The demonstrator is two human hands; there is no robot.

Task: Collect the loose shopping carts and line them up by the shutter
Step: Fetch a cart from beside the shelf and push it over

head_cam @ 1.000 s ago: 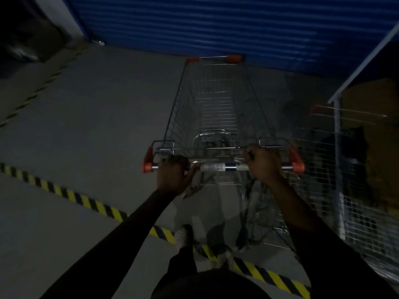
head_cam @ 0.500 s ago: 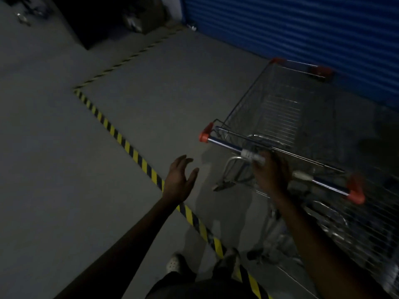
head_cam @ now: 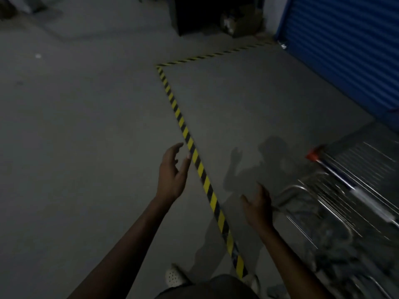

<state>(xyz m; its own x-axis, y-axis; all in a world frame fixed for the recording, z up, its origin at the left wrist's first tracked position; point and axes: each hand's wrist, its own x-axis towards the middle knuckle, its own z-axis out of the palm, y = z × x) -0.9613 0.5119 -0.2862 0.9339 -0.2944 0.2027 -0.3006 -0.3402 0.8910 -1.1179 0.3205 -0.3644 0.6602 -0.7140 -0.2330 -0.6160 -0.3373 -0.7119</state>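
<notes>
Dimly lit, the head view shows both hands with relaxed fingers, holding nothing: left hand (head_cam: 172, 175) at centre, right hand (head_cam: 258, 209) just clear of the shopping cart (head_cam: 362, 197). The cart is motion-blurred and cut off at the right edge, below the blue shutter (head_cam: 345, 50).

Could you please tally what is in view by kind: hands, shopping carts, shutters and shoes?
Hands: 2, the left hand and the right hand, both empty.
Carts: 1 shopping cart; the blur may hide more.
Shutters: 1 blue shutter.
Shoes: 2, the left shoe and the right shoe.
Total: 6.
</notes>
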